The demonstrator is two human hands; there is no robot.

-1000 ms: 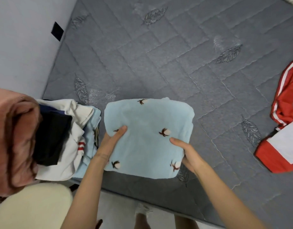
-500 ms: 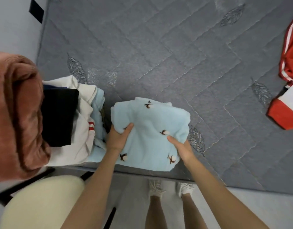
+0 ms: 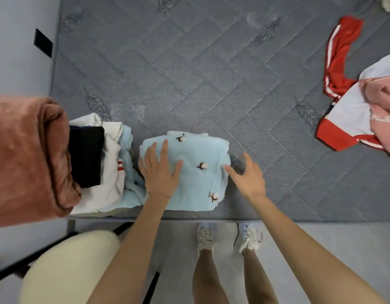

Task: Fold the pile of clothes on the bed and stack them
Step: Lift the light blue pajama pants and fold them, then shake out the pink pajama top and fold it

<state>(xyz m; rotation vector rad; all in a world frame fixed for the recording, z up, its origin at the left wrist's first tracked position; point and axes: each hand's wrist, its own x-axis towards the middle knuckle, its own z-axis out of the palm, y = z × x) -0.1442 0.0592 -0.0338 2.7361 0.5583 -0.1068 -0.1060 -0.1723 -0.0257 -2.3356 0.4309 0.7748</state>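
Folded blue garment [image 3: 196,172] sits at near edge of bed [image 3: 189,73]. Left hand [image 3: 160,172] flat, fingers spread, pressing its left part. Right hand [image 3: 247,176] loose at its right edge. Stack [image 3: 106,172] just left, so left hand is nearer.

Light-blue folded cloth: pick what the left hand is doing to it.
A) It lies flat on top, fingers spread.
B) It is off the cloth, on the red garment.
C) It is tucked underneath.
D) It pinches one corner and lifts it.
A: the left hand lies flat with spread fingers on top of the light-blue folded cloth, which rests on the mattress.
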